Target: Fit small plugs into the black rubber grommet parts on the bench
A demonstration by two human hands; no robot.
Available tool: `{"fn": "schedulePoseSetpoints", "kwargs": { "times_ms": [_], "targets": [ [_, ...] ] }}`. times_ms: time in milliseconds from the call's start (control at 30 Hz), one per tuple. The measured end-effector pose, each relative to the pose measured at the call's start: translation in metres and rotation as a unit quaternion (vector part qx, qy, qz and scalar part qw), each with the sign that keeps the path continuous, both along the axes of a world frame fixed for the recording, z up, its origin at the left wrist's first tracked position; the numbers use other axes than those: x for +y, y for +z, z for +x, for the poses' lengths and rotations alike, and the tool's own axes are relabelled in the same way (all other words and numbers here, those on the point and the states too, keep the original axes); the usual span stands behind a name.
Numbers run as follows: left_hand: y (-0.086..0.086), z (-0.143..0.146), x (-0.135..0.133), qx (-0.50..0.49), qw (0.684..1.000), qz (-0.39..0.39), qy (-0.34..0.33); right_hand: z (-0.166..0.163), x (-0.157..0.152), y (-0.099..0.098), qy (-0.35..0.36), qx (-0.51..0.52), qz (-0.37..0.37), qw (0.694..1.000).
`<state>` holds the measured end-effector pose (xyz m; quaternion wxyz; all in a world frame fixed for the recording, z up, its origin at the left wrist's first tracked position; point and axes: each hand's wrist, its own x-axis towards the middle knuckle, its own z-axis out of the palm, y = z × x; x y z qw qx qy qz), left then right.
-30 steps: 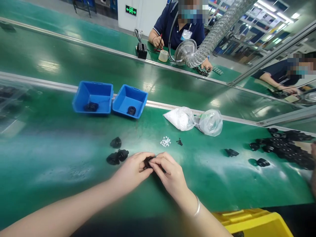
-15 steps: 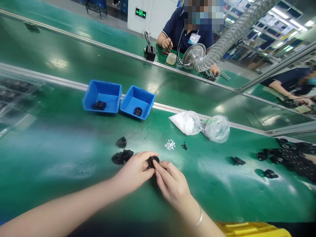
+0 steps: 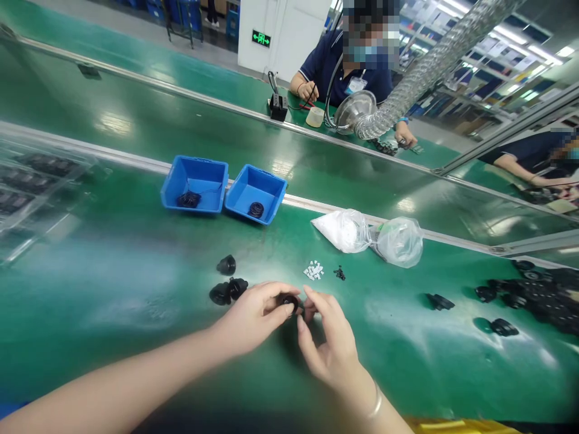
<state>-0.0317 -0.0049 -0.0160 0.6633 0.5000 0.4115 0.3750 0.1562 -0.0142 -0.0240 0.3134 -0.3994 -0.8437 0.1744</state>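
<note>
Black round hollow part (image 3: 289,301) sits pinched in left hand (image 3: 253,314) above green counter (image 3: 275,250); right hand (image 3: 333,339) curves beside it, thumb and index parted, grip unclear.

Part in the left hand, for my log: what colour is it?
The part is black, shown in the head view.

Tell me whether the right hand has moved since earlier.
Yes, rightward: against the white pieces, the right hand has shifted; its fingertips, earlier left of them, now sit nearly below them in view.
</note>
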Motion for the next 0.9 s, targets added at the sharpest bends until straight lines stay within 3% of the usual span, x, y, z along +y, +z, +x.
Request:
{"fn": "schedulePoseSetpoints", "kwargs": {
  "times_ms": [100, 267, 367, 500, 700, 900],
  "targets": [
    [-0.001, 0.001, 0.001, -0.012, 1.000, 0.004, 0.002, -0.001, 0.000, -0.002, 0.025, -0.063, 0.010, 0.998],
    [-0.010, 0.003, -0.004, 0.027, 1.000, 0.008, 0.001, -0.003, 0.000, -0.010, 0.044, -0.160, 0.128, 0.978],
    [-0.005, 0.003, -0.008, 0.061, 0.997, 0.032, -0.020, 0.000, 0.000, -0.009, 0.057, -0.178, 0.156, 0.970],
    [0.007, 0.001, -0.009, 0.054, 0.996, 0.033, -0.070, 0.003, 0.000, -0.003, 0.057, -0.141, 0.152, 0.977],
    [0.008, 0.000, -0.008, 0.022, 0.998, 0.015, -0.056, 0.001, -0.002, 0.002, 0.071, -0.147, 0.144, 0.976],
    [0.011, 0.006, -0.011, 0.076, 0.994, 0.024, -0.070, -0.003, -0.007, 0.013, 0.068, -0.165, 0.141, 0.974]
  ]
}}
